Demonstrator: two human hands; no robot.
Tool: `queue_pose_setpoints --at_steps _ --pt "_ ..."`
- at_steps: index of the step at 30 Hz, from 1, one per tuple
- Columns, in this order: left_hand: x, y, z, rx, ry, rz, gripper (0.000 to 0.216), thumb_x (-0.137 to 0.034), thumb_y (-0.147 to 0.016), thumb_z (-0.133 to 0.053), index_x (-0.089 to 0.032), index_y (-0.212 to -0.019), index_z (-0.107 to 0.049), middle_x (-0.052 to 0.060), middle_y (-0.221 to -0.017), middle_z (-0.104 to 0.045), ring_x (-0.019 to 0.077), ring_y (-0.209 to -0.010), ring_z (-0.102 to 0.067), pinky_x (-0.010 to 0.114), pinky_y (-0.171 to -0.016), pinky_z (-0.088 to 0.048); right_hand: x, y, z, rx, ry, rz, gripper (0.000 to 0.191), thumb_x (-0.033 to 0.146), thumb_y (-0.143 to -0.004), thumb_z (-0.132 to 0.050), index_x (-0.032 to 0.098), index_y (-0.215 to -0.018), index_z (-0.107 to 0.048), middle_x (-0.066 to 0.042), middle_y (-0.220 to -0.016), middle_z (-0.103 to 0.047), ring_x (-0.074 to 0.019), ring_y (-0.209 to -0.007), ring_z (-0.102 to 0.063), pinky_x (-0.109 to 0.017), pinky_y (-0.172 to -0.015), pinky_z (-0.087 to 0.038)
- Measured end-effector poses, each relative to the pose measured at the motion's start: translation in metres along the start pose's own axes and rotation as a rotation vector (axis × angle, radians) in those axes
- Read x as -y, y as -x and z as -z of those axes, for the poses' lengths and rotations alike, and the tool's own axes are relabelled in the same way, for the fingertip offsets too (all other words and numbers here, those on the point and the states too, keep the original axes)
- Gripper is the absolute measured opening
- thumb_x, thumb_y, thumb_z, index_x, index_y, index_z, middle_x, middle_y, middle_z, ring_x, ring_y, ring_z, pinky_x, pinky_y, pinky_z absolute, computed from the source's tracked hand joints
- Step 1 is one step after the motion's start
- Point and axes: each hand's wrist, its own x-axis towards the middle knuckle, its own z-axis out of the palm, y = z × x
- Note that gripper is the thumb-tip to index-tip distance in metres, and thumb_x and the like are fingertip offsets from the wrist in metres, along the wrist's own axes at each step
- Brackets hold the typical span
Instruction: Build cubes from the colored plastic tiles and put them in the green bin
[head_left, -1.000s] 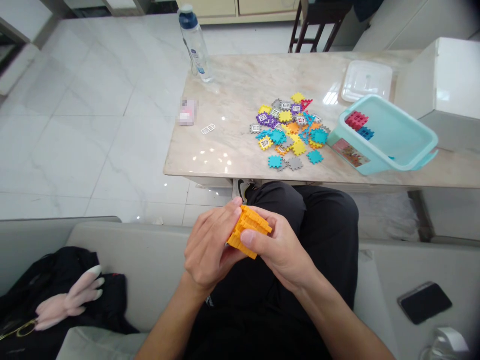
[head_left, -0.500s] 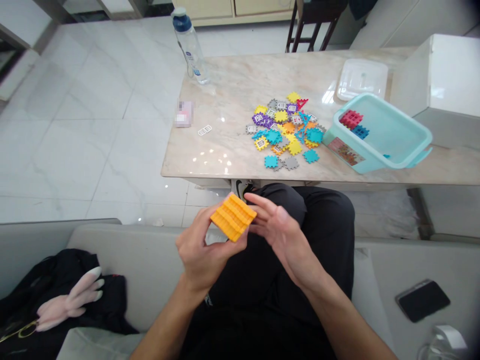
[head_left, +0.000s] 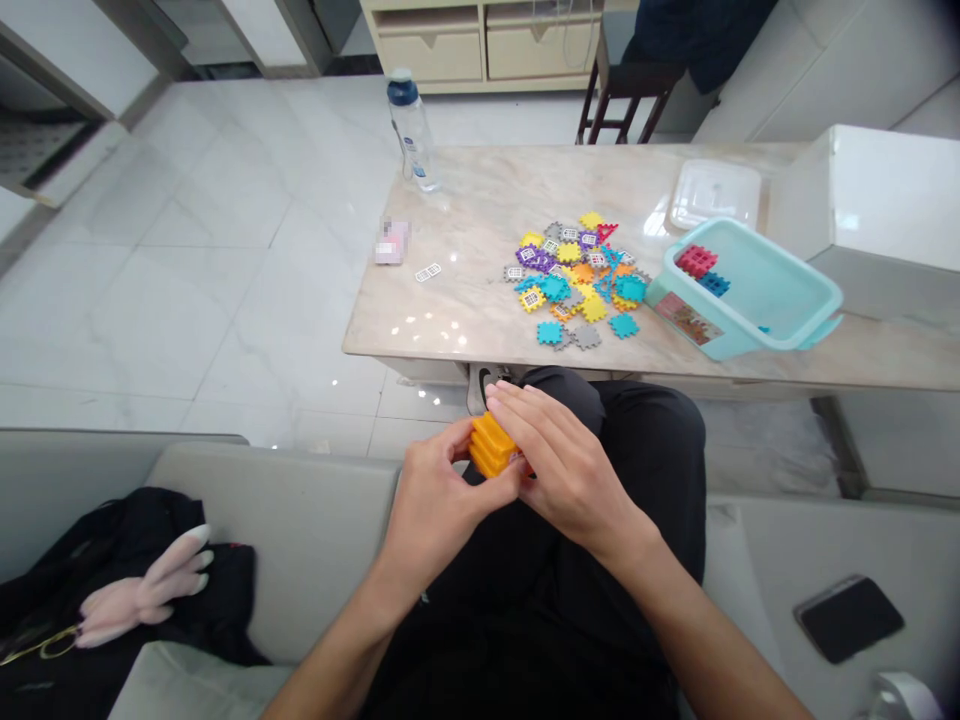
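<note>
An orange building block [head_left: 491, 446] with a ridged, stepped surface is held over my lap. My left hand [head_left: 448, 490] grips it from the left, thumb below and fingers along the far side. Cupped over its right side is my right hand [head_left: 561, 462], fingers pressed together and touching it. Part of the block is hidden behind the right fingers, and a small patch of another colour shows under the right palm.
A marble-topped table [head_left: 465, 330] carries a pile of colourful interlocking pieces [head_left: 574, 275], an aqua bin [head_left: 787, 290], a clear lid [head_left: 716, 195], a water bottle [head_left: 416, 140] and a white window piece [head_left: 428, 272]. A phone [head_left: 849, 618] lies on the sofa [head_left: 300, 520].
My right hand has moved from open beside the orange block to closed over its right side. The block has shifted right and turned. The view has tilted up slightly.
</note>
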Motion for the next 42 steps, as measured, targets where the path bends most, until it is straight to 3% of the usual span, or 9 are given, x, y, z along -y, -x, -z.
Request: queue_pose_setpoints --at_steps 6,16,22,29,42 --pt "-0.003 0.011 -0.001 0.012 -0.028 -0.004 0.018 -0.03 -0.086 -0.081 -0.022 -0.101 -0.077 -0.001 -0.089 -0.078 0.0183 -0.081 -0.071 0.028 -0.077 -0.057 0.001 0.009 -0.005 -0.08 -0.072 0.035 0.07 0.008 -0.107 -0.062 0.016 -0.173 -0.041 -0.021 -0.157 -0.067 -0.0321 -0.149 -0.064 -0.055 -0.124 -0.059" --pt "-0.002 0.012 -0.004 -0.058 -0.106 -0.024 0.022 -0.033 -0.084 -0.083 -0.022 -0.104 -0.078 -0.001 -0.092 -0.08 0.0192 -0.084 -0.073 0.029 -0.077 -0.056 0.006 0.01 -0.004 -0.078 -0.077 -0.049 0.073 0.006 -0.105 -0.059 0.02 -0.174 -0.04 -0.02 -0.161 -0.064 -0.0316 -0.152 -0.061 -0.056 -0.123 -0.059" --pt "-0.003 0.011 -0.007 -0.062 -0.17 -0.053 0.022 -0.034 -0.085 -0.083 -0.022 -0.102 -0.078 -0.002 -0.086 -0.077 0.018 -0.079 -0.071 0.029 -0.075 -0.054 0.008 0.009 -0.006 -0.117 -0.065 -0.074 0.069 -0.001 -0.101 -0.055 0.019 -0.167 -0.05 -0.02 -0.152 -0.071 -0.0302 -0.145 -0.068 -0.053 -0.119 -0.063" --pt "-0.003 0.009 -0.006 -0.081 -0.224 -0.044 0.023 -0.037 -0.085 -0.083 -0.022 -0.1 -0.077 -0.004 -0.082 -0.075 0.0158 -0.074 -0.068 0.028 -0.071 -0.051 0.004 0.006 -0.008 -0.108 -0.034 -0.075 0.068 0.001 -0.101 -0.056 0.019 -0.166 -0.05 -0.02 -0.148 -0.073 -0.031 -0.142 -0.07 -0.052 -0.117 -0.064" --pt "0.017 -0.003 0.02 -0.122 -0.18 -0.02 0.022 -0.038 -0.084 -0.084 -0.022 -0.097 -0.078 -0.002 -0.084 -0.079 0.0157 -0.07 -0.07 0.027 -0.069 -0.053 -0.008 -0.018 -0.036 0.002 -0.103 -0.044 0.074 0.002 -0.1 -0.058 0.027 -0.169 -0.049 -0.015 -0.153 -0.071 -0.0309 -0.142 -0.07 -0.055 -0.118 -0.063"
